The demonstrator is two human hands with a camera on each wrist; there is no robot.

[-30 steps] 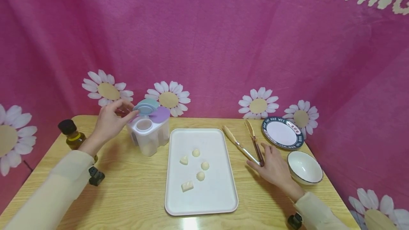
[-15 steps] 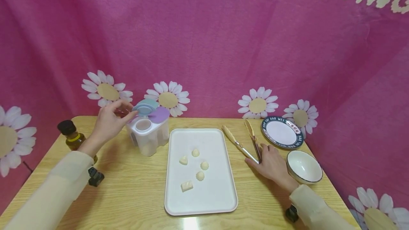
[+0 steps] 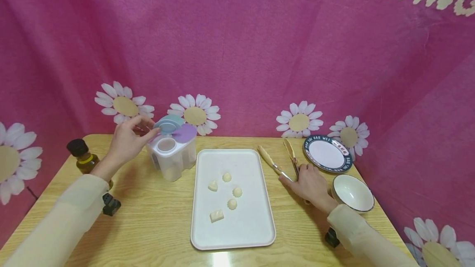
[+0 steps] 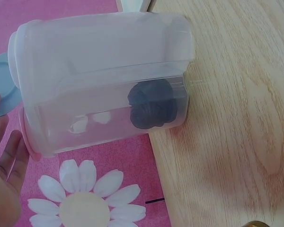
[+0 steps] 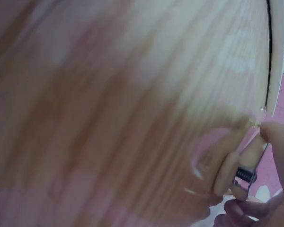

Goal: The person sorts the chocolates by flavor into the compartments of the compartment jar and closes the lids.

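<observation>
My left hand (image 3: 128, 141) pinches the raised blue flap lid (image 3: 168, 125) of a translucent storage container (image 3: 172, 169). A purple lid covers its other part. In the left wrist view a dark lump (image 4: 154, 104) shows through the container's wall, and the left hand (image 4: 7, 165) has its fingertips at the blue lid. My right hand (image 3: 309, 181) grips a pair of tongs (image 3: 268, 156) around its arms, with the tan tips spread apart and pointing away. The right wrist view shows the hinge end of the tongs (image 5: 245, 175) beside the thumb and fingers.
A white tray (image 3: 256, 234) lies in the middle with several small cream-coloured pieces (image 3: 217, 216) on it. A dark-rimmed plate (image 3: 328, 154) and a white bowl (image 3: 353, 193) are at the right. A dark-capped oil bottle (image 3: 86, 158) stands beside the left forearm.
My right hand has slid forward and left along the tongs, from their hinge end to farther up the arms. The left hand stays at the raised blue lid.
</observation>
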